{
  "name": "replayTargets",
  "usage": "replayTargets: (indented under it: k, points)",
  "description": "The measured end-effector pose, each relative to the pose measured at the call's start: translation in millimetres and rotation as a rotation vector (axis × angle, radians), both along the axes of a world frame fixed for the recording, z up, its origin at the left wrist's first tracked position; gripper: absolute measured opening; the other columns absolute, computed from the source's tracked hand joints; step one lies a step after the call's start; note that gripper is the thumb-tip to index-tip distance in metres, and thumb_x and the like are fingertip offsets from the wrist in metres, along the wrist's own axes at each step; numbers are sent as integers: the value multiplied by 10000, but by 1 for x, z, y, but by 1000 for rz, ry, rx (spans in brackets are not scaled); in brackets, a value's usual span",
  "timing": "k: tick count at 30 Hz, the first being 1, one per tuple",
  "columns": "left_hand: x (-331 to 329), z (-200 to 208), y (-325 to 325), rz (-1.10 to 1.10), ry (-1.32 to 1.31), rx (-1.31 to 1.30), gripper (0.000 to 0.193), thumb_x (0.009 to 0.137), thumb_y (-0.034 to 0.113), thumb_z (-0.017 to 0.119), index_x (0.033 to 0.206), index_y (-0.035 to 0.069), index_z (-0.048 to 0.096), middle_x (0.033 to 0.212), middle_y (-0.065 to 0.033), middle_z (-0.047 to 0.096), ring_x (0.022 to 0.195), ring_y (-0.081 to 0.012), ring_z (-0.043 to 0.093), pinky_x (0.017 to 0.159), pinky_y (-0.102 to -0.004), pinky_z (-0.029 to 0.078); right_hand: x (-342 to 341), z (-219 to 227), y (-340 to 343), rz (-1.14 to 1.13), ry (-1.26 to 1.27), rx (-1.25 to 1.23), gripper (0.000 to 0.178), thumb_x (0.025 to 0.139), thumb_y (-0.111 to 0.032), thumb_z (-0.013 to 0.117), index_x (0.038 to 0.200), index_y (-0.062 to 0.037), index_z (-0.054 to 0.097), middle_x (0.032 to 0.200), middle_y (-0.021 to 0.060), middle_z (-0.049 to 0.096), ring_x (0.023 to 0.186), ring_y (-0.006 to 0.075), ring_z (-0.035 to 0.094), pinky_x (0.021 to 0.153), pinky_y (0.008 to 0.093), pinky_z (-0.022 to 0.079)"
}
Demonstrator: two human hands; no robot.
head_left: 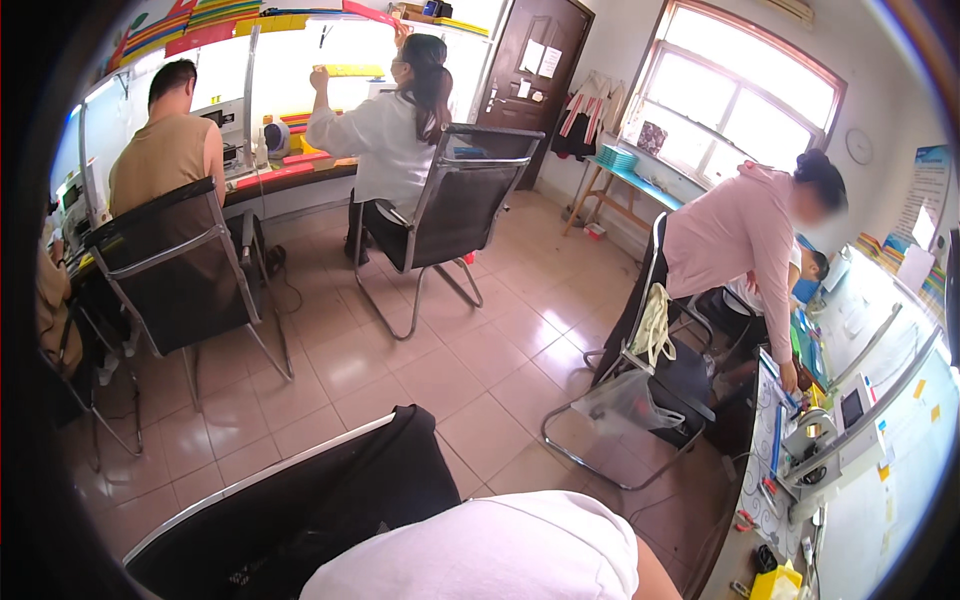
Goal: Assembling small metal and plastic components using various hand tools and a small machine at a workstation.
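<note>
Neither of my hands is in the head view. At the lower edge a white sleeve (480, 550) shows, with a strip of bare arm (652, 574) beside it; the hand of that arm is out of the picture. Left of the sleeve is a black mesh chair (300, 505) with a metal frame. Nearest on the right is a workbench (725, 535), with red-handled pliers (746, 521) and a yellow box (776, 583) on it.
A person in pink (725, 230) leans over the right bench beside a chair (680, 385) with a plastic bag (630, 400). Two people (165, 150) (385, 130) work at the far left bench, near black chairs (455, 200). A brown door (535, 75) stands behind.
</note>
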State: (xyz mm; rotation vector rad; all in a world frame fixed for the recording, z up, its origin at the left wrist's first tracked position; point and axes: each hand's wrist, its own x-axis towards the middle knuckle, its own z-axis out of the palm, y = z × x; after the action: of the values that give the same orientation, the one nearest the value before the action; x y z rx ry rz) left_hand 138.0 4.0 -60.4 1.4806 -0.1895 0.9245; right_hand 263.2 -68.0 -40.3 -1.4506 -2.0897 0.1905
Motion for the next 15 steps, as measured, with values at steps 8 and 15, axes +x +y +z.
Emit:
replayTargets:
  k: [8, 15]
  points:
    - [-60, 52, -13, 373, 15, 461, 140, 791, 198, 535, 849, 81, 584, 730, -113, 571, 669, -275, 552, 594, -367, 435, -9, 12, -18, -29, -173, 109, 238, 803, -199, 637, 1000, -82, 573, 937, 100, 606, 819, 262, 579, 675, 364, 474]
    - [-70, 55, -18, 702, 9, 927, 156, 771, 232, 534, 719, 89, 567, 593, -106, 535, 524, -273, 522, 484, -376, 407, -18, 14, -40, -100, -316, 193, 254, 799, -208, 648, 1011, -87, 580, 958, 102, 617, 835, 267, 587, 686, 365, 480]
